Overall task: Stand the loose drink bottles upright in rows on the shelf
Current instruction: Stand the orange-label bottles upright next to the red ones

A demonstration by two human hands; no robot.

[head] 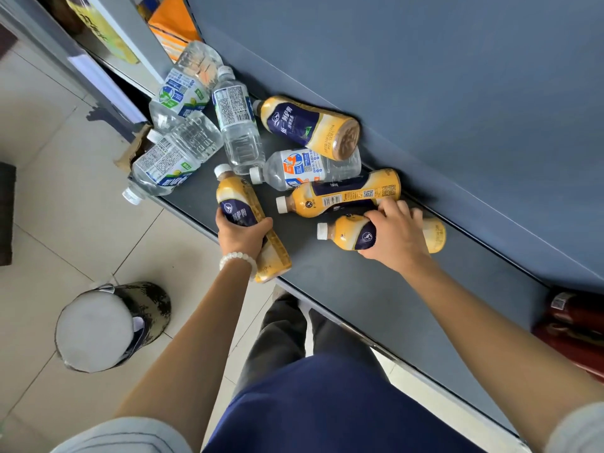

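Dark grey shelf (343,282) holds loose plastic bottles, all lying down. Four yellow milk tea bottles, tan liquid, navy labels, white caps. Left hand (242,235) fingers wrapped round one milk tea bottle (243,207) at shelf front edge. Right hand (397,237) fingers curled over another milk tea bottle (349,233). Clear water bottles (240,132) piled at left, ribbed, glossy.

Floor (49,178): pale square tiles w/ dark grout, even daylight. Blue-grey back panel (425,76) behind the shelving. Round stool (111,325), white top, dark worn sides, stands on tiles. Torn cardboard (132,152) at unit's base. Orange packs (170,24) in next bay.
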